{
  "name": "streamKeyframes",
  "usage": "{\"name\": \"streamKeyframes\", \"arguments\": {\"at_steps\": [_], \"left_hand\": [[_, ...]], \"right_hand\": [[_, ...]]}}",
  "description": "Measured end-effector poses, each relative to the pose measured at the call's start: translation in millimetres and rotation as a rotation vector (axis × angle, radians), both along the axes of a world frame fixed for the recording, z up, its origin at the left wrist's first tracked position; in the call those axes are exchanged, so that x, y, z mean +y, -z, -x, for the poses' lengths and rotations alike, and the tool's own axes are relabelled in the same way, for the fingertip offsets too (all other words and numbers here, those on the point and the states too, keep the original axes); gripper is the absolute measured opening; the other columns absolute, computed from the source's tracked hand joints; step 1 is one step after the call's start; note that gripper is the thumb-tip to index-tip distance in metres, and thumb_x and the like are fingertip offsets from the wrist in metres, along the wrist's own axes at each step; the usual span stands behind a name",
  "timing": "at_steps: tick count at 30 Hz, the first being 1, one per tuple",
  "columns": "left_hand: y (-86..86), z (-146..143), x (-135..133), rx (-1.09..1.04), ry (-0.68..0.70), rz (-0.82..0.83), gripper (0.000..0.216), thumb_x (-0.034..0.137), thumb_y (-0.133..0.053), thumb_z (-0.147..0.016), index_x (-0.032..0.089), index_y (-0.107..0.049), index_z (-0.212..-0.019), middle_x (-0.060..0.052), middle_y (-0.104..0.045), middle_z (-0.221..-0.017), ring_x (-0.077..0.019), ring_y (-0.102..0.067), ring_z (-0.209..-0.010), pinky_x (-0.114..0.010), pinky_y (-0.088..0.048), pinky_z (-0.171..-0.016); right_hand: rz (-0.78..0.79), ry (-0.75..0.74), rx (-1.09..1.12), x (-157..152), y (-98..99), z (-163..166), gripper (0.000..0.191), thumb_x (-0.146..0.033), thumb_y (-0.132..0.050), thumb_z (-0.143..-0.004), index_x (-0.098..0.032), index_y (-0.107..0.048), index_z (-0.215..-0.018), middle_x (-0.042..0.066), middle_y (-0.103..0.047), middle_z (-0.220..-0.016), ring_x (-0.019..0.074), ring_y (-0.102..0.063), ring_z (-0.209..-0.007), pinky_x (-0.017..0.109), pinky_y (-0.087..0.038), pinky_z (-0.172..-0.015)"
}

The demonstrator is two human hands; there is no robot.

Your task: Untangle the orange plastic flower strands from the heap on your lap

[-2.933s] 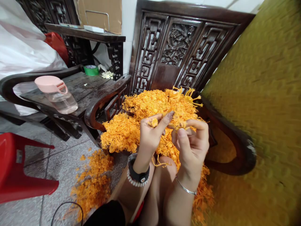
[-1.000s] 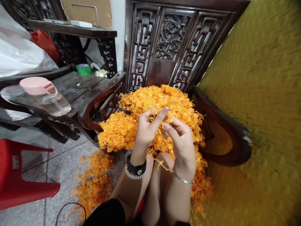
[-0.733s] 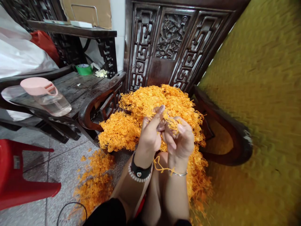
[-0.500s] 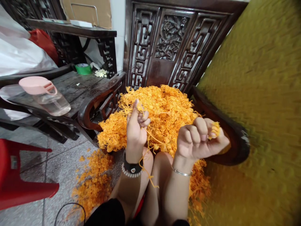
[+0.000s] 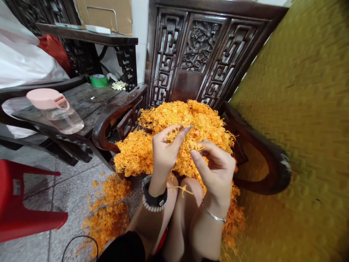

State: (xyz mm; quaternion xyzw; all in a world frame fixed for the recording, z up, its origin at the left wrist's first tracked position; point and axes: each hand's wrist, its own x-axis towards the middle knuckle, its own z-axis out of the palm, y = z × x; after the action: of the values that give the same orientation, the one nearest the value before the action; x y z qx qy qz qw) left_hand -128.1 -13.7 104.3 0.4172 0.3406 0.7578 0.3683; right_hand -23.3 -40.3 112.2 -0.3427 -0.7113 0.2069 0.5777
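Note:
A big heap of orange, stringy plastic-looking pieces (image 5: 180, 112) fills the seat of a carved wooden chair before my knees. Above its near side, my left hand (image 5: 167, 149) is closed, thumb against fingers, on an orange stringy piece (image 5: 173, 135). A thin orange strand (image 5: 183, 189) hangs below that hand over my knees. My right hand (image 5: 215, 165) pinches a small clump of orange pieces (image 5: 194, 146) between thumb and fingers, close to the left fingertips. Whether the two pieces are joined I cannot tell.
More orange pieces (image 5: 109, 211) lie on the floor at left. The dark armrests (image 5: 105, 133) flank the heap. Left stand a bench with a pink-lidded bottle (image 5: 61, 114) and green tape (image 5: 98, 80), and a red stool (image 5: 32, 214). A yellowish textured surface (image 5: 300, 109) rises on the right.
My right hand has come in from the right to meet the left. My left hand has turned and shifted slightly right. The dangling strand has moved with it.

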Motion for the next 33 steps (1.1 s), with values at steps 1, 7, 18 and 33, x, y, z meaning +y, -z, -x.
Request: {"name": "streamKeyframes", "arguments": {"at_steps": [1,7,18,33], "left_hand": [[1.3,0.8,0.5,0.014,-0.042,-0.026,0.008,0.024,-0.065,-0.076,0.017,-0.069,-0.077,-0.001,-0.066,-0.073,-0.0108,-0.061,-0.070,-0.022,-0.049,-0.067],[6.7,2.5,2.6,0.063,-0.108,-0.180,0.009,0.020,-0.069,-0.071,0.022,-0.072,-0.079,-0.004,-0.059,-0.107,-0.0173,-0.058,-0.100,-0.029,-0.050,-0.083],[0.7,3.0,-2.2,-0.212,0.254,0.032,0.006,0.025,-0.071,-0.071,0.020,-0.073,-0.074,-0.002,-0.072,-0.078,-0.0110,-0.066,-0.076,-0.022,-0.051,-0.073],[8.2,-8.6,6.4,-0.322,0.479,0.031,0.015,0.032,-0.068,-0.072,0.019,-0.067,-0.078,-0.006,-0.068,-0.092,-0.0212,-0.062,-0.099,-0.031,-0.053,-0.078]], "right_hand": [[-0.018,0.001,-0.041,-0.6,-1.7,0.1,0.010,-0.015,-0.063,-0.077,-0.023,-0.060,-0.082,-0.006,-0.044,-0.059,0.0060,-0.041,-0.055,0.020,-0.034,-0.049],[-0.019,0.044,-0.122,0.3,-4.6,2.3,0.010,-0.016,-0.064,-0.077,-0.019,-0.055,-0.072,-0.006,-0.041,-0.058,0.0044,-0.037,-0.053,0.018,-0.031,-0.048],[0.026,0.207,0.035,8.4,0.8,4.5,0.011,-0.019,-0.067,-0.075,-0.018,-0.057,-0.070,-0.006,-0.041,-0.058,0.0045,-0.037,-0.052,0.020,-0.031,-0.047],[-0.111,0.225,-0.034,16.2,11.7,9.0,0.023,-0.016,-0.061,-0.076,-0.024,-0.058,-0.098,-0.001,-0.055,-0.080,0.0093,-0.048,-0.062,0.024,-0.043,-0.055]]}}
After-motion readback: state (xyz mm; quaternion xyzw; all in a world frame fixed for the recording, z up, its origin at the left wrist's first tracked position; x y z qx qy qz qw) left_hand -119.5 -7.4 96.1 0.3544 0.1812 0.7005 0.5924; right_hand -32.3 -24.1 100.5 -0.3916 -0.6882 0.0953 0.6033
